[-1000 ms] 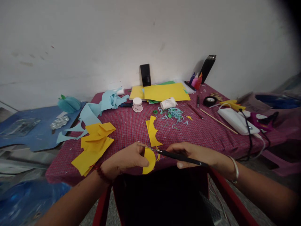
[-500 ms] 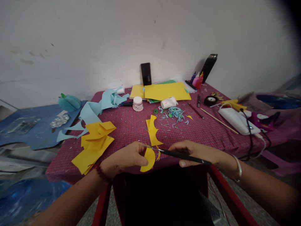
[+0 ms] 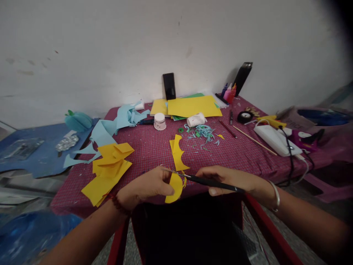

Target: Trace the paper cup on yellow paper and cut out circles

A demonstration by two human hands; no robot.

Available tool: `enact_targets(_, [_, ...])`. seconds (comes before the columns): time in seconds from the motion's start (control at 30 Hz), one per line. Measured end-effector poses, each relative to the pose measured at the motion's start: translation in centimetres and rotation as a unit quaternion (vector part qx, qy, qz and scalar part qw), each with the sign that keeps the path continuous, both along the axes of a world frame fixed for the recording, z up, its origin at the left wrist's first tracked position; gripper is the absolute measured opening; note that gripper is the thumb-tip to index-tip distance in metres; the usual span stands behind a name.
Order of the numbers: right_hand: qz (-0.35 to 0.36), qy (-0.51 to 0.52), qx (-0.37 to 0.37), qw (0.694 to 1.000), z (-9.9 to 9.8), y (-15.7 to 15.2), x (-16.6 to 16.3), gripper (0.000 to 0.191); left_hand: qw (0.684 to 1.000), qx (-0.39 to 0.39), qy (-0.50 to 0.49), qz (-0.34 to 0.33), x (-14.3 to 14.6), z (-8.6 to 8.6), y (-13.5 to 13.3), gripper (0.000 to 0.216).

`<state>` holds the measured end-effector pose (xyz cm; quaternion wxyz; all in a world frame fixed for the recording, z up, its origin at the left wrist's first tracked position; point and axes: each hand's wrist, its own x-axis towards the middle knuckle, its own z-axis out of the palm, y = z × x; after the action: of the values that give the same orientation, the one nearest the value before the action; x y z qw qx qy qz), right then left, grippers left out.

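Note:
My left hand [image 3: 154, 183] pinches a rounded piece of yellow paper [image 3: 175, 188] between thumb and fingers, just over the table's front edge. Fine yellow strips [image 3: 185, 179] hang at the paper's right side. My right hand [image 3: 224, 178] is closed around black-handled scissors [image 3: 205, 181], seen edge-on. Their metal blades point left across the top of the rounded piece, close to my left fingers. How far the blades are apart cannot be made out. Just beyond, a yellow offcut with scalloped edges [image 3: 178, 152] lies on the checked cloth.
Folded yellow paper [image 3: 110, 167] and light blue scraps [image 3: 103, 130] lie left. Paper shreds [image 3: 204, 133], a white cup [image 3: 160, 122] and another on its side [image 3: 196, 120] sit mid-table. A phone [image 3: 169, 86] leans on the wall. A power strip [image 3: 275, 140] with cables is right.
The whole view has shifted slightly, so the table things appear a little further left. Both hands keep nearly the same pose, with the paper and scissors still held.

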<state>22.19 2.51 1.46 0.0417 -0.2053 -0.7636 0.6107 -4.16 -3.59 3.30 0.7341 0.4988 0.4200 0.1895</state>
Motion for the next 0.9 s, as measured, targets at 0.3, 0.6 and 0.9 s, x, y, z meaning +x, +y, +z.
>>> enact_targets(0.3, [-0.025,0.008,0.011,1.0,-0.32,-0.4,0.07,0.049,1.0,-0.005,0.0,0.013,0.15,0.22,-0.06,0.027])
enact_targets(0.6, [-0.013,0.006,0.02,1.0,-0.07,0.01,0.41,0.053,1.0,0.008,0.018,-0.004,0.19,0.16,0.1,0.03])
enact_targets(0.9, [0.002,0.006,0.007,1.0,0.18,0.01,0.4,0.05,0.999,0.009,0.029,-0.011,0.33,0.35,0.04,0.029])
